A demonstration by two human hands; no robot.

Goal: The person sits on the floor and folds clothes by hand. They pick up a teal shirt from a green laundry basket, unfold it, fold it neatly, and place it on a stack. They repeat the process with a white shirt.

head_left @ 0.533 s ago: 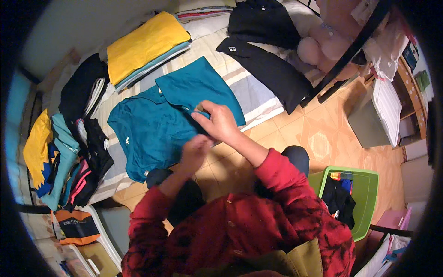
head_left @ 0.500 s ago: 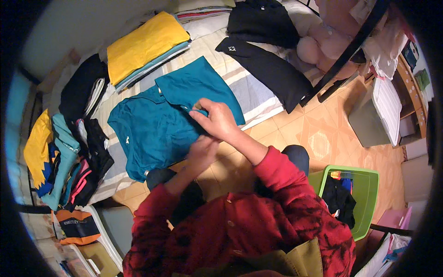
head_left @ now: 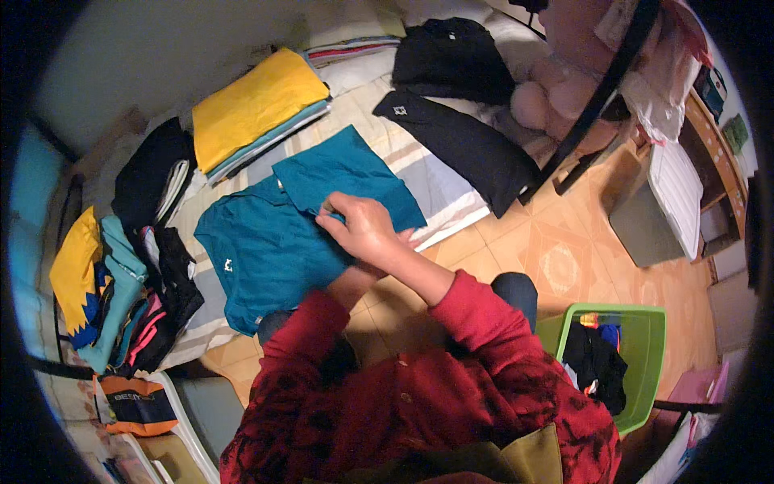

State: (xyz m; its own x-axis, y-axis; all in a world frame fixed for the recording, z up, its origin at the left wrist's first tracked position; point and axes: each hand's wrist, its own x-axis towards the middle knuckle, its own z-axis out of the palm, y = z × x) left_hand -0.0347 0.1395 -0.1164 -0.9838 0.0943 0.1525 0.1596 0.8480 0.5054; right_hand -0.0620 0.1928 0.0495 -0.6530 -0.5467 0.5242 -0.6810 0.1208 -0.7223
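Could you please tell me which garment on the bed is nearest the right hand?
The dark teal garment beneath the right hand; the yellow-topped stack and black garments lie farther away.

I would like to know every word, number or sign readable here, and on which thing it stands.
Orange-and-black bag: pale lettering, not copied here.
Teal garment: white mark, too small to read.
Long black folded garment: small white emblem, too small to read.
Black garment beyond it: pale spot, too small to read.
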